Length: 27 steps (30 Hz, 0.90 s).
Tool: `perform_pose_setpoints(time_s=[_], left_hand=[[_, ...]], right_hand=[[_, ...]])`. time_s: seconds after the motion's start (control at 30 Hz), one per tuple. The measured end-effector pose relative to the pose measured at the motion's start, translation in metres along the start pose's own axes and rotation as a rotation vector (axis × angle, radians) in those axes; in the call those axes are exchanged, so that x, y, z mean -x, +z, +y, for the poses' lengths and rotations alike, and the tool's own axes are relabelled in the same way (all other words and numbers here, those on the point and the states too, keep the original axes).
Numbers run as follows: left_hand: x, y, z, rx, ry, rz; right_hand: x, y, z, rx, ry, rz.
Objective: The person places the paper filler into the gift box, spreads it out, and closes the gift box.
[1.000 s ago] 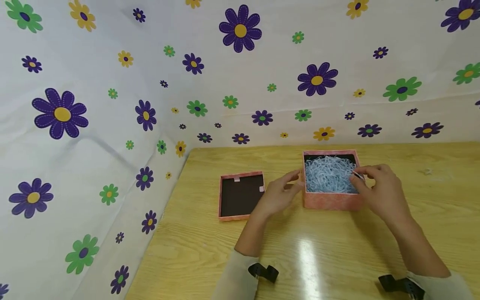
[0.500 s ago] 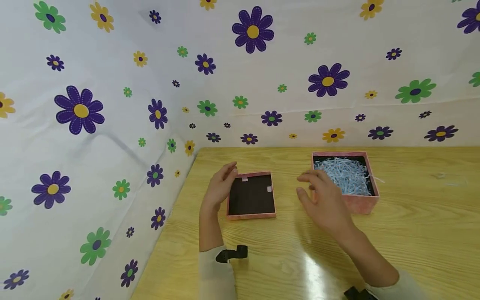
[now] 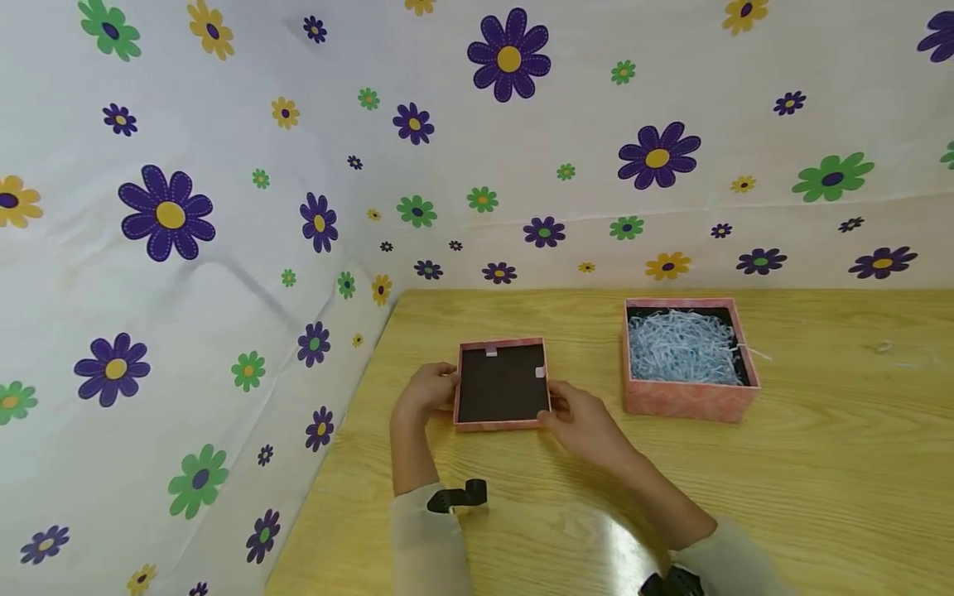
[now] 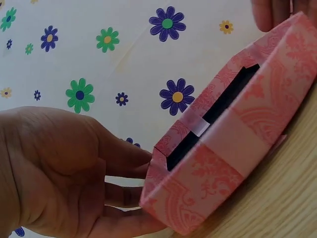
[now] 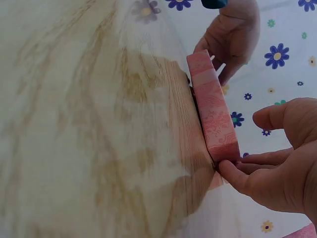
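Left to right, head view. Flower-print cloth (image 3: 171,273) hangs along the left side and behind the bench (image 3: 820,497).

Left hand (image 3: 423,393): at the left edge of the pink lid (image 3: 502,385), which lies open side up, dark inside showing, on the bench left of centre. Left wrist view: the fingers (image 4: 124,196) are spread and fairly straight, tips touching the lid's left wall low down, thumb above; no closed pinch visible.

Right hand (image 3: 581,418): at the lid's near right corner. Right wrist view: fingertips (image 5: 233,173) press the wall at the corner, thumb held clear above it.

Key relation: the lid sits directly between the two hands, both equally near, one on each opposite wall. Lid is roughly square, so no clear long axis; it rests flat.

Further right, apart from the lid: pink box (image 3: 689,397), open, filled with pale blue shredded paper (image 3: 681,348). Neither hand touches it.
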<state>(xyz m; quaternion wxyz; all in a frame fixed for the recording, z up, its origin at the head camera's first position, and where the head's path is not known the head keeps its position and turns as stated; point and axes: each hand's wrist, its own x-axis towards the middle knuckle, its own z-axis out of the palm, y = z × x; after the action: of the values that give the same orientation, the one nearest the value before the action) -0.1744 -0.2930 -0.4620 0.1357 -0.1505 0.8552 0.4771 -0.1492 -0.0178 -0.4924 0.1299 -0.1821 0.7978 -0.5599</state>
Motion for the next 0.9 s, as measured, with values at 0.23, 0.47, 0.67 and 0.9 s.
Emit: perform_pose_setpoints(time_s=[0.23, 0.47, 0.67, 0.9], left_hand=[[0.007, 0.004, 0.012, 0.027, 0.054, 0.029], [0.027, 0.015, 0.051, 0.116, 0.211, 0.057], [0.041, 0.037, 0.084, 0.162, 0.319, 0.048], [0.045, 0.079, 0.107, 0.185, 0.441, 0.034]], right_hand=[[0.005, -0.015, -0.016, 0.053, -0.093, 0.060], [0.021, -0.057, -0.044, 0.115, -0.135, 0.154], [0.035, -0.101, -0.054, 0.147, -0.136, 0.261], [0.054, -0.149, -0.052, 0.188, -0.079, 0.346]])
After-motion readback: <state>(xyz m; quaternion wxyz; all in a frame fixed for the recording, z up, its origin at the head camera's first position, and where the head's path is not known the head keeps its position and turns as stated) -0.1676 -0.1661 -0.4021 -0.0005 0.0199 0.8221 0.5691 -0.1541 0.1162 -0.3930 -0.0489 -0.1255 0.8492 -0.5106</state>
